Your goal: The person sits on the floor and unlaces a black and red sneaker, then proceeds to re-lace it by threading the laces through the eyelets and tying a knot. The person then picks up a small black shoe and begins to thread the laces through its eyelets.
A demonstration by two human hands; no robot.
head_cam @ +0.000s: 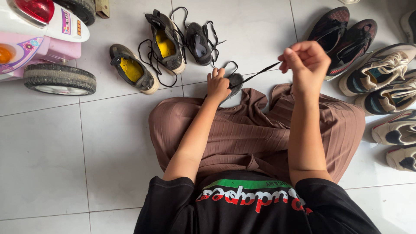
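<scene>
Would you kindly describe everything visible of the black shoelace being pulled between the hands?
The flat black shoelace looks like woven fabric. It runs taut and straight, slanting up from the small dark shoe held down by the left hand to the right hand, which pinches its upper end in closed fingers above the lap. Its lower end disappears at the shoe; another loop of lace curls just above the shoe.

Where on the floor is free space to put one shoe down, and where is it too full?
Bare tiles lie at the left, below the toy car and beside the left knee. Another patch lies between the black shoe and the dark pair. The right edge is crowded with sneakers.
</scene>
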